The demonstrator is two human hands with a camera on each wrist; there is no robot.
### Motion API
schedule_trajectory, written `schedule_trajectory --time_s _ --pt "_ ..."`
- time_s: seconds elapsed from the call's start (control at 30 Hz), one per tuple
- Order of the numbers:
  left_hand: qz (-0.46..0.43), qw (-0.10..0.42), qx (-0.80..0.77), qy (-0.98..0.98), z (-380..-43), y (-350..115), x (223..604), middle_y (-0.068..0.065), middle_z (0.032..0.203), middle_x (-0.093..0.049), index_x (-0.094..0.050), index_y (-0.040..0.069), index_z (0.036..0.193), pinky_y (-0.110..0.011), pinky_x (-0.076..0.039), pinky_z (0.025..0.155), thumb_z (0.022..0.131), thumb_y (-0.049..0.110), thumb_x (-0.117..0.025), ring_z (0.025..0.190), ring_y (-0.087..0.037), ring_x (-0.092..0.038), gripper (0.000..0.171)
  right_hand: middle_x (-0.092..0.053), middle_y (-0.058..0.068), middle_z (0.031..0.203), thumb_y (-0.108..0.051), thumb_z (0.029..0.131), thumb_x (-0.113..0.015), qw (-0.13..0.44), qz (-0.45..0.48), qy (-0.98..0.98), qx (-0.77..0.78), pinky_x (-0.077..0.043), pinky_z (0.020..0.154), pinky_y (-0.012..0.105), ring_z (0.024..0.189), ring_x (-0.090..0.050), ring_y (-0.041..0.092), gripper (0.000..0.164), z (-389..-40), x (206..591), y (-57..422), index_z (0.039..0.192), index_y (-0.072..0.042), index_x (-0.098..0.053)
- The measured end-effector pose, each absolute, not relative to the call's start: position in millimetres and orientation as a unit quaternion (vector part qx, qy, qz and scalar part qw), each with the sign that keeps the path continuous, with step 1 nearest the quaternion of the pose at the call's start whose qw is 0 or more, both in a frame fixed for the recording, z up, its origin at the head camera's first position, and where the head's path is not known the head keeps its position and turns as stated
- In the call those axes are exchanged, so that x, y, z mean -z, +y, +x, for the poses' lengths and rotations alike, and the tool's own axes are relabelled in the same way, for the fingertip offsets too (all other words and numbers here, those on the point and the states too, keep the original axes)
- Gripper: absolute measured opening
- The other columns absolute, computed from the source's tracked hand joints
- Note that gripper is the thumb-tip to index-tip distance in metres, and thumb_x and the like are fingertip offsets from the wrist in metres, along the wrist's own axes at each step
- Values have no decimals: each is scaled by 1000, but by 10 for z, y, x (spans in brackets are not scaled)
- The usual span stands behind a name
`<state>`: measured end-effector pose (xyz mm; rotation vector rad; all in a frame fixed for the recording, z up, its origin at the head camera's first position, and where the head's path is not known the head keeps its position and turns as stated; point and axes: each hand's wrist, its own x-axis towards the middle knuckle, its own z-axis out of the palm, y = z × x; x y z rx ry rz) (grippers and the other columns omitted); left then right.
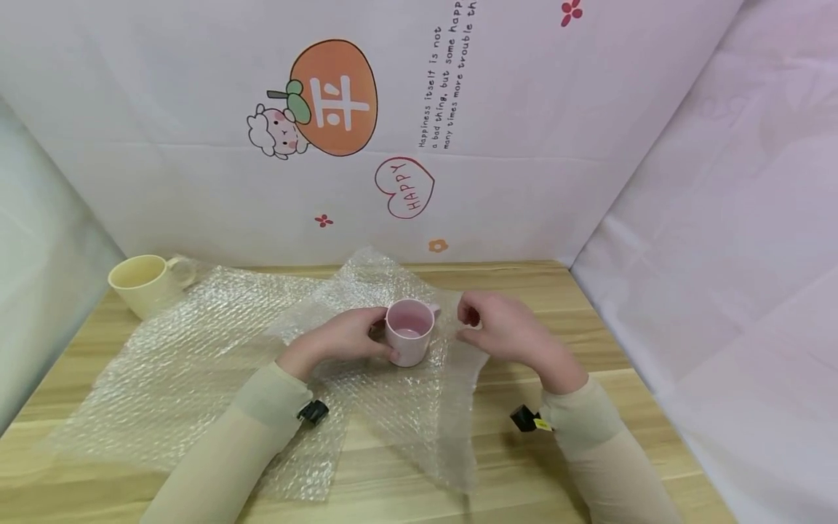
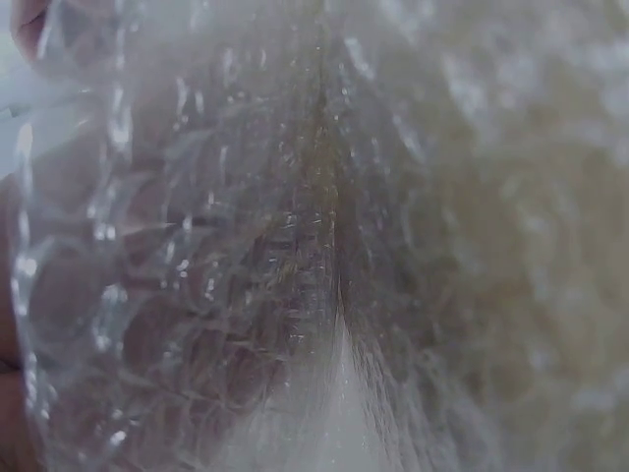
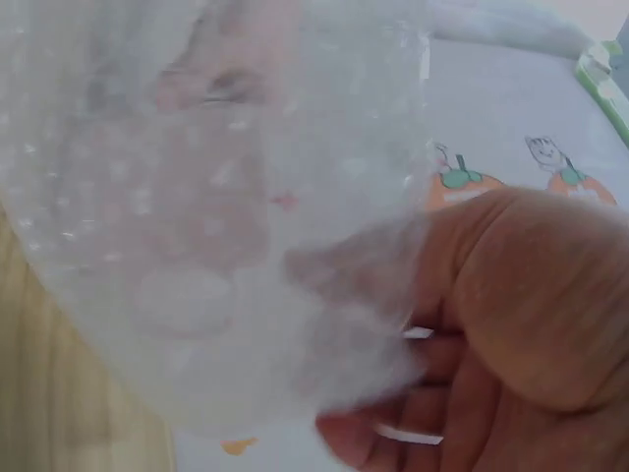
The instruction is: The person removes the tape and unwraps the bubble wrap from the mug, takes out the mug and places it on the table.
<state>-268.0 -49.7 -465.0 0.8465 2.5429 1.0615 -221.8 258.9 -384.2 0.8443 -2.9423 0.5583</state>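
A small pink mug stands upright on a sheet of bubble wrap, its handle pointing right. My left hand grips the mug from the left, thumb on the near side. Bubble wrap fills the left wrist view and hides most of that hand. To the right of the mug, my right hand has loosely bent fingers beside the raised edge of the wrap, thumb and forefinger apart. In the right wrist view, my right hand's fingertips show blurred through the clear sheet.
A yellow mug stands at the back left, beside another spread of bubble wrap that reaches under my left forearm. The wooden tabletop is bounded by a printed white cloth at the back and white cloth sides.
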Motion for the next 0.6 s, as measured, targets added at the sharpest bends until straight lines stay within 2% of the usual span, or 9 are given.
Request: schedule_trajectory --time_s 0.1,0.27,0.4,0.6 --pt "294 128 -364 875 -2677 -495 4638 -3 132 -76 -67 12 145 -51 -54 114 85 38 -99 124 -25 -70 73 -64 1 89 -12 90 -89 -7 249 -956 -153 -52 73 39 81 -58 18 24 -2256 3828 2675 98 -10 -66" --pt "291 131 -364 875 -2675 -493 4639 -3 132 -76 -67 11 145 -52 -54 115 85 39 -99 125 -25 -70 73 -65 3 91 -9 91 -86 -74 210 -966 -130 -52 75 40 81 -59 20 21 -2353 3837 2850 101 -8 -68" --pt "291 131 -364 875 -2677 -493 4632 -2 132 -76 -67 12 144 -51 -54 115 85 39 -98 125 -24 -70 72 -65 3 91 -6 89 -83 -126 189 -966 -123 -53 75 40 81 -59 22 19 -2468 3896 3015 99 -8 -68" --pt "291 133 -364 875 -2678 -496 4632 -1 132 -76 -67 12 144 -50 -55 113 85 39 -98 124 -22 -70 71 -65 4 90 1 84 -75 -166 170 -963 -123 -49 68 37 78 -56 21 16 -2630 4068 3193 92 -10 -66"
